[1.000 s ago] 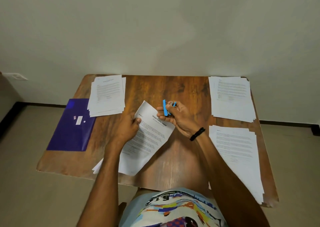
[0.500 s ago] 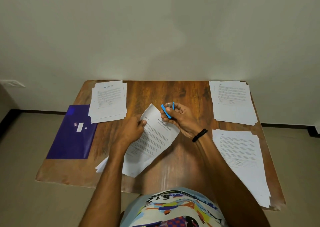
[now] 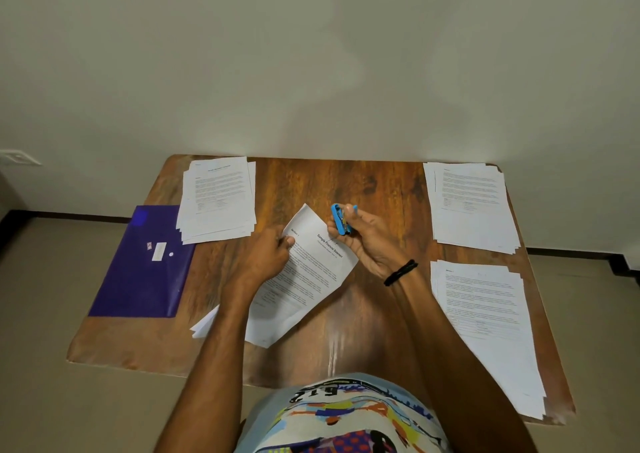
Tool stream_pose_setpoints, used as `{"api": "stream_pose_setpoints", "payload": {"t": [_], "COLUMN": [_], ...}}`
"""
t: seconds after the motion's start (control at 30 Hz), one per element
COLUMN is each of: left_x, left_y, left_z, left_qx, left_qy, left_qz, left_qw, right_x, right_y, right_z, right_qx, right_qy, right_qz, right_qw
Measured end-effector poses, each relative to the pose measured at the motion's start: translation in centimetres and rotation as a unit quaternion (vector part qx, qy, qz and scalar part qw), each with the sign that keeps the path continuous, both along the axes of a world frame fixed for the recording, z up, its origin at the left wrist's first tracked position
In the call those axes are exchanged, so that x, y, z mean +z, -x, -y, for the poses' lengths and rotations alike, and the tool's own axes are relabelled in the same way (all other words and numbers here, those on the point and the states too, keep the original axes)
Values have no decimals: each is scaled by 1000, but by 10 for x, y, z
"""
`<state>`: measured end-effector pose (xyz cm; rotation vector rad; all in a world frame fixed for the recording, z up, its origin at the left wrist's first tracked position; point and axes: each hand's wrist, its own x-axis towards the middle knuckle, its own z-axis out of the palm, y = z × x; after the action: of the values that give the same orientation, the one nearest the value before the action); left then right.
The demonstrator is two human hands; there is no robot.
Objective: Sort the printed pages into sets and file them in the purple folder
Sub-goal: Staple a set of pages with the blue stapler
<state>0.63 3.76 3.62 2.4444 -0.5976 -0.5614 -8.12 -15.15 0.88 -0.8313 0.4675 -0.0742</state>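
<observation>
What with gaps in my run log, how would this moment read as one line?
left hand: grips page set edge | right hand: holds blue stapler above its top | purple folder: flat, far left

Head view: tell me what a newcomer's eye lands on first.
The small blue stapler, gripped in the right hand over the middle of the wooden table, stands out first. It sits at the top edge of the tilted financial statement pages, which the left hand pinches. Next come the purple folder at the table's left edge and the white far-left stack, far-right stack and near-right stack of pages.
</observation>
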Motion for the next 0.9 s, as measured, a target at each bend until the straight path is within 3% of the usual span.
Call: {"api": "stream_pose_setpoints", "payload": {"t": [0.43,0.9], "left_x": [-10,-18], "left_y": [-8,-11], "left_z": [-2,0], "left_qx": [-15,-36], "left_qy": [-7,4], "left_qz": [24,12], "left_qw": [1000,999], "right_x": [-2,-12], "right_y": [-4,-6], "right_z": [-8,-6], "right_qx": [-12,-38], "right_qy": [128,284], "right_qz": [0,-33], "right_qw": [992,957]}}
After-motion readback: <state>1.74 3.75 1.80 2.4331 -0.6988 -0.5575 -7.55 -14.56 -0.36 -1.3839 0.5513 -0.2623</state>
